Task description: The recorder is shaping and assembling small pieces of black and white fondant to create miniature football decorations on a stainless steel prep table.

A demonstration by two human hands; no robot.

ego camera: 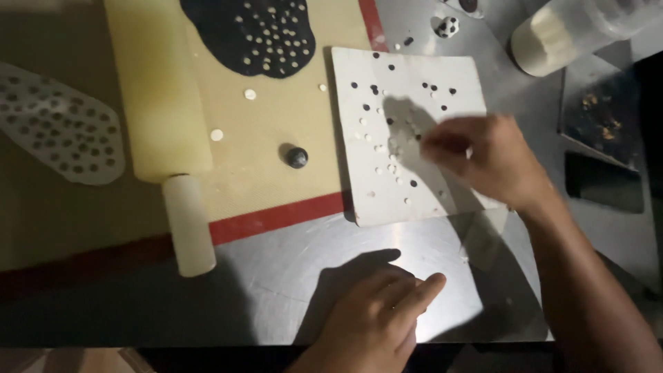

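- We keep our right hand (483, 155) over the right part of the white square board (407, 138), fingers drawn together at the tips as if pinching one of the tiny dots; whether a dot is actually between them we cannot tell, since the fingertips are blurred.
- The small white and black dots (387, 148) lie scattered loose across the board, most of them just left of our right fingertips, which puts them within easy reach for picking one by one.
- Our left hand (376, 321) lies flat on the metal desk (276, 276) near us, fingers loosely together and holding nothing; it looks to us like a prop for leaning in.
- To the left of the board a tan mat with a red border (276, 214) covers the desk, giving the soft sheets a surface of their own.
- At the far edge of the mat sits a black rolled-out sheet studded with white dots (266, 34).
- A pale rolling pin (166, 131) rests along the mat's left side, its handle pointing towards us, parked apart from the board.
- A small dark ball (297, 157) sits on the mat, just left of the board.
- Far left lies a pale sheet with dark dots (59, 124).
- Far right, a clear container with a pale filling (559, 38) lies tilted on its side, well apart from our hands.
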